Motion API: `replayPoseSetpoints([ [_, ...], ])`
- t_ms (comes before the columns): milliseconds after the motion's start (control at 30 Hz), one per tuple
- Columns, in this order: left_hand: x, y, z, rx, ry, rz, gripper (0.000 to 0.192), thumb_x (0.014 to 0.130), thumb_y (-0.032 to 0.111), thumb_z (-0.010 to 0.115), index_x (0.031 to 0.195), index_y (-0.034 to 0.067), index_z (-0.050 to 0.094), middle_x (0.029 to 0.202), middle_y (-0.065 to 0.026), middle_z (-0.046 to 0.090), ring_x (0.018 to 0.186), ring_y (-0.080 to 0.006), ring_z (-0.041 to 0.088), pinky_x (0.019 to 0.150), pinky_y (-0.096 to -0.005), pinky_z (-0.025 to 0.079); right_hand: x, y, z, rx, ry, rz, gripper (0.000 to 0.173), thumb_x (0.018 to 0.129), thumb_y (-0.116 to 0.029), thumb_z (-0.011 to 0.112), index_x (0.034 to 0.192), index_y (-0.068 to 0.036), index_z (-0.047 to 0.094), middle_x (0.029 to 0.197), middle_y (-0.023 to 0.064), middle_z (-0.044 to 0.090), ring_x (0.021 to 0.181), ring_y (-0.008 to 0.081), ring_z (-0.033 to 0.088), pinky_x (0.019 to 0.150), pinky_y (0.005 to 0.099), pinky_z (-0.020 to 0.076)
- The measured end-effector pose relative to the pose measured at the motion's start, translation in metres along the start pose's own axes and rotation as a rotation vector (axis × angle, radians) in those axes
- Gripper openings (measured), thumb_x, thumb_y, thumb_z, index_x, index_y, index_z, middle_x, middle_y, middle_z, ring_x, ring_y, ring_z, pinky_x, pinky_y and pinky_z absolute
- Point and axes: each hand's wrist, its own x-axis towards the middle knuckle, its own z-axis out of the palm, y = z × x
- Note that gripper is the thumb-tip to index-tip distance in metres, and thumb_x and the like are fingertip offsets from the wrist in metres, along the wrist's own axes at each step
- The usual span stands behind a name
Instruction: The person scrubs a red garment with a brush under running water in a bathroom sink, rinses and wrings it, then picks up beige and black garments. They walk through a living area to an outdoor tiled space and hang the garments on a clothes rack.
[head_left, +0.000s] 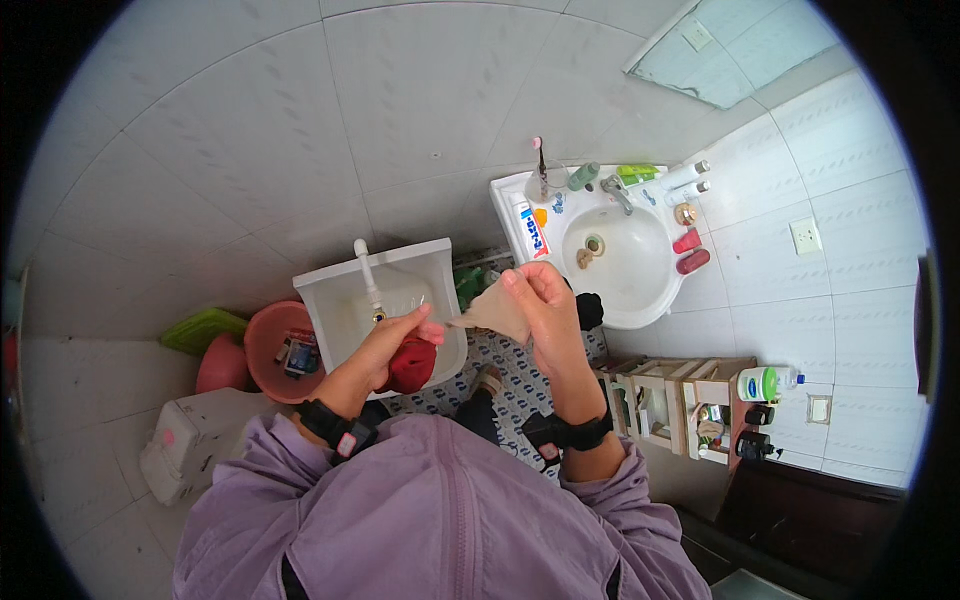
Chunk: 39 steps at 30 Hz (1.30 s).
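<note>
My right hand (550, 311) pinches a thin beige cloth (491, 311) between thumb and fingers, and the cloth hangs toward the left. My left hand (397, 341) is over the right side of a white utility basin (337, 296), thumb raised toward the cloth's tip. A bunched red cloth (411, 365) lies at or under its fingers; whether they grip it is hidden. A white tap pipe (367, 277) stands over the basin. In the washbasin (645, 262) on the right, a small beige piece (583, 258) lies beside the drain.
Toothpaste (529, 226), a cup with a toothbrush (547, 180), and several bottles line the washbasin's rim around its faucet (618, 193). Pink tubs (274, 349) stand at the left, near a white lidded bin (196, 439). A wooden shelf (697, 371) with bottles is at the right.
</note>
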Motion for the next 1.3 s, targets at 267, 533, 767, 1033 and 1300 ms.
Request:
replayPoseSetpoints([
  [267,0.006,-0.007,0.038,-0.165,-0.513,-0.148,0.099,0.088,0.083,0.024,0.129,0.001,0.060,0.117,-0.0134,0.067,0.108,-0.0188,0.060,0.094,-0.0340,0.046,-0.021,-0.005,-0.002,-0.449,-0.254,-0.076,0.014,0.092,-0.018,0.069,0.095,-0.006,0.063,0.084,-0.0026,0.062,0.071,0.0053,0.056,0.060,0.0211,0.0442],
  [533,0.031,-0.008,0.052,-0.419,-0.350,-0.018,0.055,0.099,0.043,0.052,0.136,0.002,0.051,0.109,-0.0127,0.066,0.103,-0.0250,0.064,0.094,-0.0391,0.050,-0.069,0.029,-0.035,-1.001,-0.626,-0.452,0.030,0.084,-0.025,0.073,0.109,-0.010,0.067,0.114,0.0076,0.063,0.098,0.0281,0.064,0.079,0.0360,0.0534],
  [767,0.025,-0.009,0.050,-0.370,-0.083,0.182,0.039,0.098,0.023,0.057,0.129,0.000,0.057,0.083,-0.0042,0.062,0.084,-0.0158,0.061,0.083,-0.0312,0.049,-0.004,0.072,-0.180,-0.473,0.210,-0.098,0.023,0.093,-0.018,0.067,0.110,-0.003,0.069,0.092,0.0038,0.070,0.080,0.0117,0.063,0.073,0.0272,0.0517],
  [1033,0.024,-0.003,0.084,-0.012,0.238,0.232,0.027,0.098,0.021,0.059,0.112,0.000,0.067,0.064,0.0000,0.055,0.063,-0.0071,0.050,0.064,-0.0203,0.037,0.164,0.163,-0.352,-0.797,0.143,-0.025,0.033,0.091,-0.029,0.064,0.116,-0.008,0.069,0.110,0.0170,0.070,0.102,0.0267,0.067,0.088,0.0353,0.0508],
  [1300,0.031,-0.035,0.129,-0.100,0.423,0.216,0.031,0.098,0.024,0.060,0.114,-0.002,0.064,0.061,0.0022,0.052,0.061,-0.0066,0.047,0.065,-0.0215,0.038,0.259,0.214,-0.386,-0.615,0.047,0.388,0.040,0.090,-0.038,0.065,0.124,-0.015,0.068,0.111,0.0067,0.068,0.099,0.0214,0.061,0.084,0.0348,0.0490],
])
